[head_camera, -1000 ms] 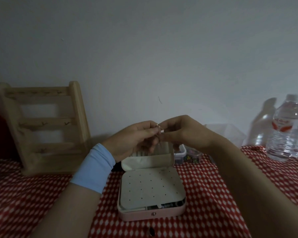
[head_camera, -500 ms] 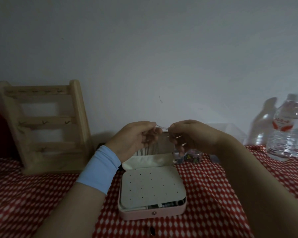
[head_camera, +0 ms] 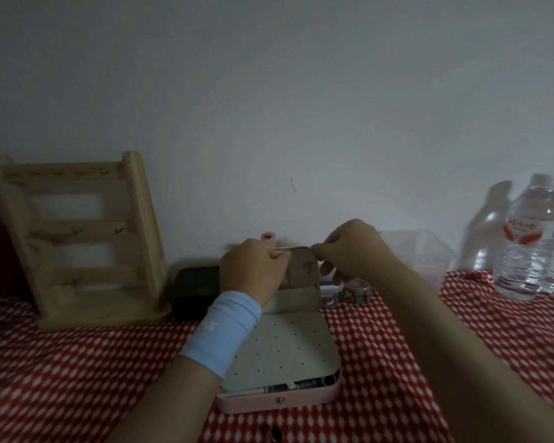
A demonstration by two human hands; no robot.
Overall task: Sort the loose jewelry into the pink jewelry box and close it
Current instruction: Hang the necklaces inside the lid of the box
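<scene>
The pink jewelry box (head_camera: 279, 401) lies open in front of me on the red-and-white cloth, its lid (head_camera: 301, 270) standing upright at the back. A pale perforated panel (head_camera: 285, 346) covers its inside. My left hand (head_camera: 253, 270), with a light blue wristband, and my right hand (head_camera: 352, 247) hover over the top of the lid. Between them they pinch a thin silvery chain (head_camera: 293, 248), stretched level from fingertips to fingertips.
A wooden jewelry stand (head_camera: 77, 241) leans at the back left, beside a dark box (head_camera: 195, 282). A small clear container of beads (head_camera: 355, 290) sits behind the box on the right. Water bottles (head_camera: 531, 241) stand at far right, with a clear plastic tub (head_camera: 419, 251) near the wall.
My hands have drawn apart and sunk toward the lid, pulling the chain out straight between them. The camera view dipped slightly.
</scene>
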